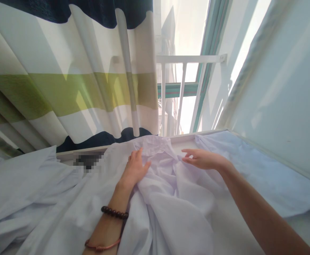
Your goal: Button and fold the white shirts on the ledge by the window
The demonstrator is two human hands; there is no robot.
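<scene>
A crumpled white garment (170, 198) lies spread over a white surface (186, 142) in front of me. My left hand (134, 169) rests flat on the cloth, fingers stretched toward its gathered upper part, thumb out to the right. A dark bead bracelet (114, 212) and a thin reddish cord (101, 245) sit on that forearm. My right hand (201, 158) comes in from the right with fingers extended leftward, fingertips touching a raised fold of the same fabric near the garment's top.
A curtain (72, 74) striped white, olive green and dark blue hangs behind on the left. A white railing (182, 88) and a green window frame stand at the back. A pale wall (285, 95) runs along the right. A blurred dark patch (88, 161) lies near the curtain's hem.
</scene>
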